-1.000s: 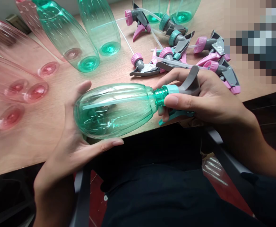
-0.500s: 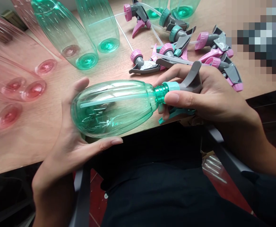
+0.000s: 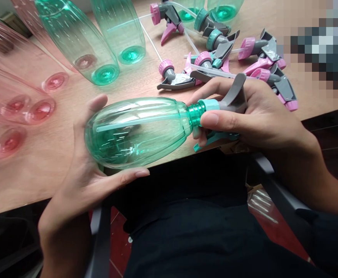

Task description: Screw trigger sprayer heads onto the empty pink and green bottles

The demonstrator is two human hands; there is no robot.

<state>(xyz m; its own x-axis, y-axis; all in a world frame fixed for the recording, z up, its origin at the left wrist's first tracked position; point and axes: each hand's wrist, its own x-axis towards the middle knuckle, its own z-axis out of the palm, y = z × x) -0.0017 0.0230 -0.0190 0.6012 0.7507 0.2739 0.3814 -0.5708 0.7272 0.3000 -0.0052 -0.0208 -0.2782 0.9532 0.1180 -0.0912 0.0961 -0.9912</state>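
Observation:
A clear green plastic bottle [image 3: 137,131] lies sideways between my hands, its base to the left. My left hand [image 3: 85,166] cups the base, the thumb along the near side and fingers around the far side. At the neck, my right hand [image 3: 250,112] grips a trigger sprayer [image 3: 235,92] with a grey body and pale turquoise collar. My thumb presses on the collar. The sprayer's dip tube [image 3: 137,121] runs inside the bottle. Green threads show between collar and bottle shoulder. Some right fingers are hidden behind the sprayer.
Several loose trigger sprayers [image 3: 183,79] with pink or teal collars lie on the wooden table [image 3: 41,170] beyond my right hand. Green bottles [image 3: 105,73] stand at the back, pink bottles [image 3: 11,143] at the left. The table's near edge passes below the held bottle.
Almost nothing differs. The bottle and my left hand appear very slightly farther left, along with the table items; both hands keep the same hold.

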